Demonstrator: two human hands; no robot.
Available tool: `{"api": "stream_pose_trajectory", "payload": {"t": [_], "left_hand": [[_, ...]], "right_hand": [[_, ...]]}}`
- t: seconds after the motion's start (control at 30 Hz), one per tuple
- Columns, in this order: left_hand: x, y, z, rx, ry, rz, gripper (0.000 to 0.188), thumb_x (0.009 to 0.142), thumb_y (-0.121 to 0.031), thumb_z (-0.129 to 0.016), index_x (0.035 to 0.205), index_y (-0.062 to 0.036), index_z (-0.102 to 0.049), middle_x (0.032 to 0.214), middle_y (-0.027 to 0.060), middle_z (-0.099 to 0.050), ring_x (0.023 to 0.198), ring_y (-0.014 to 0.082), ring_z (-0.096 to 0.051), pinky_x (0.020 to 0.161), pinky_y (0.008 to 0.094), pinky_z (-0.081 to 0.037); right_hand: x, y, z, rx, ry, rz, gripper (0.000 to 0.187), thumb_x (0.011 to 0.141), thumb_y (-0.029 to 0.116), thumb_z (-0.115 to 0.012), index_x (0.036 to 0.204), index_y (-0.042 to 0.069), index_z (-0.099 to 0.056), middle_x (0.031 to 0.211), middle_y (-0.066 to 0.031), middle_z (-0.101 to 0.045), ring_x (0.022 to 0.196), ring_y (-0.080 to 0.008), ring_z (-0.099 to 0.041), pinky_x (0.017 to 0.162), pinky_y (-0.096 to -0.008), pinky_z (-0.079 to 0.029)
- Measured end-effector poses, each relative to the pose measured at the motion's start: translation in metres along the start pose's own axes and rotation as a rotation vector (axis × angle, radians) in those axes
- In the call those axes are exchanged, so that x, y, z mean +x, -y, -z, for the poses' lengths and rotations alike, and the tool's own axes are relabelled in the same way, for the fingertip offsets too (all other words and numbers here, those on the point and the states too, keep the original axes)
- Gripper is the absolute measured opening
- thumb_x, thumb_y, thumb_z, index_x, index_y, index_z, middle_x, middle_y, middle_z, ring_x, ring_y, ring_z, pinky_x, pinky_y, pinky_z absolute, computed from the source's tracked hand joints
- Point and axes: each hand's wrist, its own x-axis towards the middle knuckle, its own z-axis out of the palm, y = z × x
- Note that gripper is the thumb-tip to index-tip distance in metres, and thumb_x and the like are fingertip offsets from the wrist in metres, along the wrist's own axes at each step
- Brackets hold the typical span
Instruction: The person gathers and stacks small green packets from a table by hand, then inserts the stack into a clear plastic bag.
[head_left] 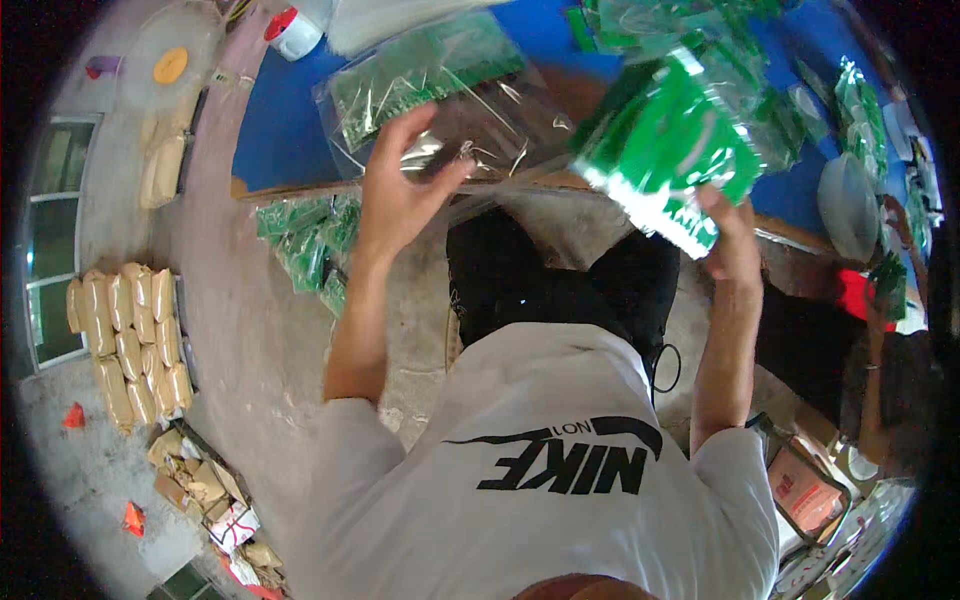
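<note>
At upper centre, your left hand [410,190] holds thumb and fingers apart by a clear, flat plastic bag [510,130]; upper right, your right hand [732,235] clamps glossy green-and-white plastic packets [675,140], best gripped squarely against slipping.

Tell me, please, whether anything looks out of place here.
A red piece and an orange piece lie on the floor at far left, each by itself, so they may be stray scraps; both are too small to identify. The green packets in the right hand are blurred, so I can't judge damage there.
</note>
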Motion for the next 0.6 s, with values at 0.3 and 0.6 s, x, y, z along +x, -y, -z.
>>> {"api": "stream_pose_trajectory", "payload": {"t": [0.3,0.6], "left_hand": [[-0.021,0.032,0.036,0.924,0.250,-0.253,0.029,0.074,-0.018,-0.077,0.099,-0.0081,-0.067,0.106,0.0072,-0.063,0.092,0.0285,-0.065,0.076,0.0392,-0.053],[-0.008,0.009,-0.008,0.803,0.159,-0.186,0.009,0.079,-0.009,-0.065,0.088,-0.0051,-0.066,0.085,0.0141,-0.068,0.073,0.0313,-0.068,0.063,0.0396,-0.055]], "right_hand": [[0.013,-0.013,-0.007,0.424,0.074,-0.175,0.057,0.083,0.038,-0.070,0.128,0.006,-0.055,0.119,-0.0090,-0.064,0.108,-0.0256,-0.062,0.096,-0.0416,-0.048],[0.011,-0.015,-0.014,0.548,0.177,-0.117,0.058,0.082,0.039,-0.070,0.126,0.004,-0.056,0.115,-0.0109,-0.065,0.103,-0.0271,-0.064,0.090,-0.0433,-0.051]]}}
